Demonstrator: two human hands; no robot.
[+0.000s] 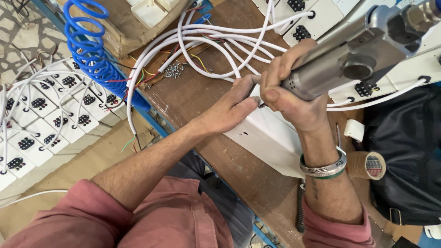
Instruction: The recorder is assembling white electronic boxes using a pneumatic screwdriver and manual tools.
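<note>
The right hand grips a metal power screwdriver, tip down on a white box at the worktop's near edge. The left hand rests flat on the box. Loose screws wait; finished boxes pile nearby.

Pink sleeves, silver wristband

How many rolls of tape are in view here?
1. A brown cardboard-cored tape roll lies on the wooden workbench, just right of the right hand's wrist. Others may be hidden under the arms or the white box.
</note>
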